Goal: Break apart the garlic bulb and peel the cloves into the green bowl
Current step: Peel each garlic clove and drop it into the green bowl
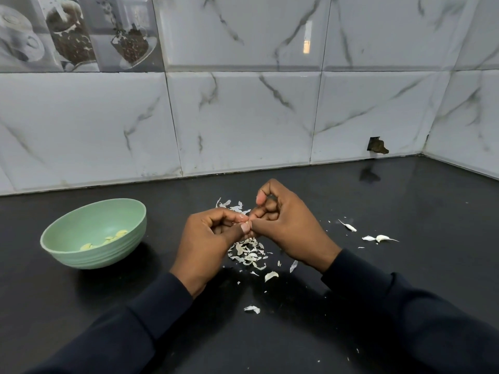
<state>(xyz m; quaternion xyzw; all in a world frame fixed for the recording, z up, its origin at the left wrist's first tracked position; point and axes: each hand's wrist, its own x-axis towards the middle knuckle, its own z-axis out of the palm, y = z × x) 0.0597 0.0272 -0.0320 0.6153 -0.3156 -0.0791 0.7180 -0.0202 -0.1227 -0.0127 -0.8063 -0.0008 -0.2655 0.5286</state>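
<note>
Counter (405,201): black, glossy slab, faint reflections.
Back wall (243,117): large white tiles, grey marble veining, bevelled edges, glossy finish. Thin dark grout lines.
Side wall (475,112), right: same tile, meets back wall in corner.
Upper left: decorative tiles (75,33), print of white cups and glasses of coffee beans.
Broken hole (377,146) in tile at base of back wall, near corner; dark reflection on counter just below.
Bright rectangular glare (307,36) on upper tile. Light soft, even.
</note>
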